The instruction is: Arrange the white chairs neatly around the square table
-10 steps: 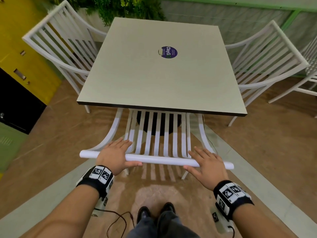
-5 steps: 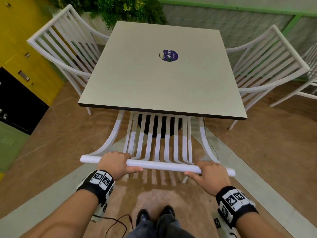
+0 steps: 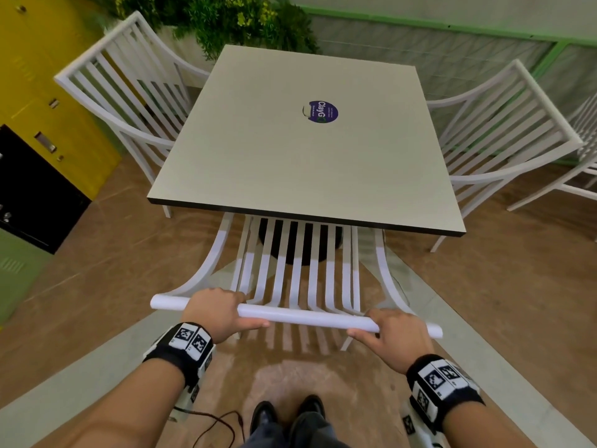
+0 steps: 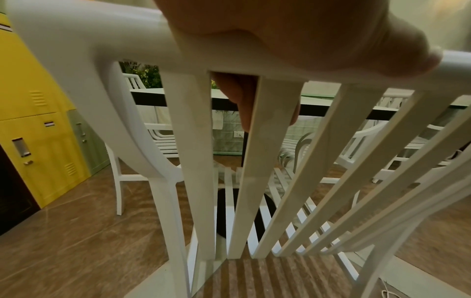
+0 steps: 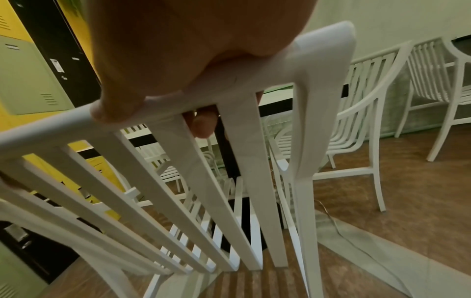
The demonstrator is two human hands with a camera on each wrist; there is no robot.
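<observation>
A white slatted chair (image 3: 300, 279) stands in front of me, its seat tucked under the near edge of the square beige table (image 3: 258, 150). My left hand (image 3: 216, 310) grips the left part of the chair's top rail (image 3: 307, 315), fingers curled over it. My right hand (image 3: 392, 334) grips the right part of the same rail. In the left wrist view my fingers (image 4: 244, 104) wrap behind the rail (image 4: 102, 40). The right wrist view shows the same hold on the rail (image 5: 254, 70). Two more white chairs flank the table, one at its left side (image 3: 129, 88) and one at its right (image 3: 504, 124).
Yellow, black and green lockers (image 3: 42, 124) line the left wall. A planter with green foliage (image 3: 232, 21) stands behind the table. Another white chair (image 3: 578, 163) sits at the far right. The table's black pedestal base (image 3: 300, 250) is under the top. A cable (image 3: 213, 425) lies by my feet.
One second ago both hands lay flat with straight fingers on the top rail. Their fingers have since curled round it. The chair stays about where it was.
</observation>
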